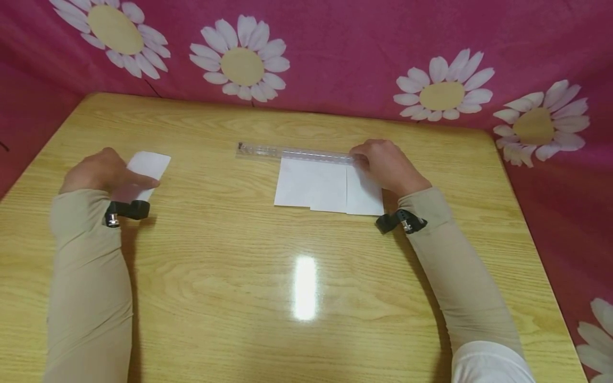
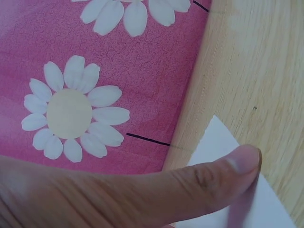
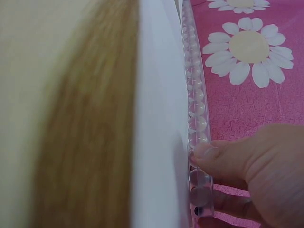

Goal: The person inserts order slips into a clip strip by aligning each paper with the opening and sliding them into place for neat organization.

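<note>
At the left of the head view, my left hand (image 1: 102,173) holds a small white piece of paper (image 1: 152,164). Its thumb (image 2: 213,183) lies across the paper in the left wrist view, and the other fingers are hidden. Right of the table's middle, my right hand (image 1: 390,165) grips the right end of a clear plastic ruler (image 1: 258,151). In the right wrist view the thumb presses on the ruler (image 3: 197,111), with fingers behind it. White paper pieces (image 1: 313,183) sit side by side along the ruler's near edge, their lower edges uneven.
A light wooden table (image 1: 215,298) spreads under both hands, with a bright reflection near its front. Behind it and along the right side hangs a pink cloth (image 1: 335,58) with white daisies. Each wrist wears a black strap (image 1: 129,210).
</note>
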{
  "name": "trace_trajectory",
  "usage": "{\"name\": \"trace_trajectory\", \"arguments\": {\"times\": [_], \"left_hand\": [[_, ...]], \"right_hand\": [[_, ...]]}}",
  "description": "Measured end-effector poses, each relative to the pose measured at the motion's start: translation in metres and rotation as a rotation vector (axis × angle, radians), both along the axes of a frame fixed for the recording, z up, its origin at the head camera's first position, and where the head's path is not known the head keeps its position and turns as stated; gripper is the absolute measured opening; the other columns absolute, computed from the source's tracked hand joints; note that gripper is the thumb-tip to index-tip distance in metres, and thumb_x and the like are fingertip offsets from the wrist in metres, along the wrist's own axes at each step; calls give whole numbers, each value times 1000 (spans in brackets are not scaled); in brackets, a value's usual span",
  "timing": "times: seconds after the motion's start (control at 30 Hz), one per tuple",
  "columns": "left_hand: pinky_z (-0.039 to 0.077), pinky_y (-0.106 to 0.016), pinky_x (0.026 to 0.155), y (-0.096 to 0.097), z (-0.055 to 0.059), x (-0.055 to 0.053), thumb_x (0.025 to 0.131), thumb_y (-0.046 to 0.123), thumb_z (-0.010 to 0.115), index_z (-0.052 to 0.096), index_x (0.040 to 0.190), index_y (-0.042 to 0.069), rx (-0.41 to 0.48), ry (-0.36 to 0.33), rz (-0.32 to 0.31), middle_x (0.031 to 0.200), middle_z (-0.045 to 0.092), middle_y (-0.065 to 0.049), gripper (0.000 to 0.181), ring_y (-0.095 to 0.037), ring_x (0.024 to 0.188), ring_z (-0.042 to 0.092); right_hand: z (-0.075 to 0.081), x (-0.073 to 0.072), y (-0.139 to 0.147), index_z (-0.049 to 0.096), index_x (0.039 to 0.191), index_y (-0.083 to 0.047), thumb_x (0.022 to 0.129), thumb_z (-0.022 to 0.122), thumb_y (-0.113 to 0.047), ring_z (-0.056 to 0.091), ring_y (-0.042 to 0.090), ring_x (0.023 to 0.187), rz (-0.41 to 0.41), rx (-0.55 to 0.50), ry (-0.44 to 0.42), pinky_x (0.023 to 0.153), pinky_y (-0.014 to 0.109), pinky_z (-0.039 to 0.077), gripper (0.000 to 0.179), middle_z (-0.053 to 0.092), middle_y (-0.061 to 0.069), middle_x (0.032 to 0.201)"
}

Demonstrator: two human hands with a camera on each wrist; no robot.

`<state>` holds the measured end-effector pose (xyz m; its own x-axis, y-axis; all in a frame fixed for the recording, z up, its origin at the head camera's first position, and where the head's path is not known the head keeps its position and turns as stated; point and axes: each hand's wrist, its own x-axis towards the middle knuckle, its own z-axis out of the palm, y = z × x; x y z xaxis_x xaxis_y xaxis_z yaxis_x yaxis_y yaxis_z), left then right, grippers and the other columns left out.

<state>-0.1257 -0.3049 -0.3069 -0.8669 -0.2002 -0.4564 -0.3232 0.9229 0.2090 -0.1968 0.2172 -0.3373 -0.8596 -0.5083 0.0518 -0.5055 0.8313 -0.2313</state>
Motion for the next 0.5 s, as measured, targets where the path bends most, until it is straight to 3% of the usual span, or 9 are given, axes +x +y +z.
{"name": "trace_trajectory", "arguments": {"times": [0.17, 0.5], "left_hand": [[51, -57, 81, 1, 0, 0, 83, 65, 75, 30, 139, -15, 42, 20, 42, 126, 47, -35, 107, -50, 107, 48], [47, -61, 84, 4, -1, -1, 87, 54, 76, 35, 140, -9, 80, 68, 26, 128, 47, -36, 93, -52, 111, 44]], "right_hand": [[0, 0, 0, 74, 123, -4, 101, 61, -3, 71, 35, 105, 5, -2, 2, 100, 48, 55, 25, 76, 18, 111], [0, 0, 0, 74, 123, -4, 101, 61, -4, 71, 35, 105, 7, -1, -3, 100, 48, 55, 26, 76, 18, 111]]}}
